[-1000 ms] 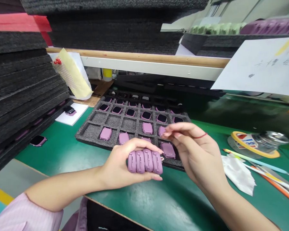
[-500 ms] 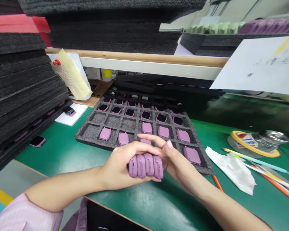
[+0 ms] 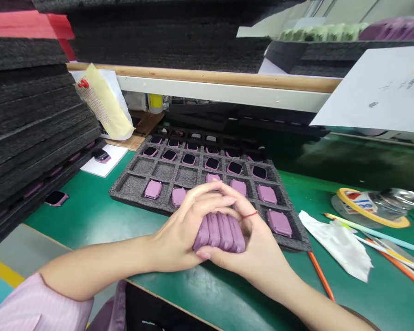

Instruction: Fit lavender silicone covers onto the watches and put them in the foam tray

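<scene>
My left hand is wrapped over a stack of several purple watch bodies, held side by side just above the green table. My right hand has closed in from the right, its fingers curled under and round the same stack. Right behind both hands lies a dark foam tray with square pockets. Its near rows hold purple watch bodies face down, its far rows hold them with dark screens up. Some near-left pockets are bare.
Tall stacks of dark foam trays stand at the left, with loose watch bodies beside them. A white cloth, pencils and a tape roll lie at the right. A shelf rail runs across the back.
My right hand came back from the tray's right pockets to the stack and closed round it. The stack has tilted and risen slightly in my left hand.
</scene>
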The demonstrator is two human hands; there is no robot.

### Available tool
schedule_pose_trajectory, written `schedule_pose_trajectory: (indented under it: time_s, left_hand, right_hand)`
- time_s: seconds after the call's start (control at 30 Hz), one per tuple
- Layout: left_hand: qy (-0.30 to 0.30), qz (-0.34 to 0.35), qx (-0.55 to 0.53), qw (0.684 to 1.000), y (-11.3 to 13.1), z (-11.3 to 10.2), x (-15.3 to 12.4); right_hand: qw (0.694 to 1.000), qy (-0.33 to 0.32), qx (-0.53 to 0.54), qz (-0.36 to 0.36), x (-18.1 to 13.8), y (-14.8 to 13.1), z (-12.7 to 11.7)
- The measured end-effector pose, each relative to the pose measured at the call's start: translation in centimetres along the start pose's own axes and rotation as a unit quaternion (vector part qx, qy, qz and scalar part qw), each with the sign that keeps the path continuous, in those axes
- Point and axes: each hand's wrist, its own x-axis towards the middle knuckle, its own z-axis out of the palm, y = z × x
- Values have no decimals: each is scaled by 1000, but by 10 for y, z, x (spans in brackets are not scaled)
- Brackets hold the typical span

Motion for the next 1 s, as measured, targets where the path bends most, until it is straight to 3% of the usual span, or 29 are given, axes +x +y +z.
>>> schedule_pose_trajectory:
  time_s: [0.13,0.23,0.3,0.37,0.43,0.6,1.0]
  left_hand:
    - [-7,-18,15,1000,2,2,-5]
    - [-13,-113,-53,992,10,2,-5]
    - [-14,-225,-157,962,17,0,-2]
    - [-16,-328,-275,904,22,-2,4]
    - [-27,-372,-354,858,25,-4,11]
    - [-63,-347,-360,864,23,-7,21]
    - [-50,-367,-342,864,23,-6,17]
  right_hand:
    - [994,19,-58,-91,-2,7,-4]
    - [980,28,-109,-162,-2,11,-8]
    - [972,33,-140,-188,-1,12,-10]
    - [966,28,-153,-207,-1,12,-11]
    - [960,21,-157,-229,1,12,-12]
    - [942,0,-182,-283,4,14,-15]
    - [923,-35,-201,-327,5,17,-19]
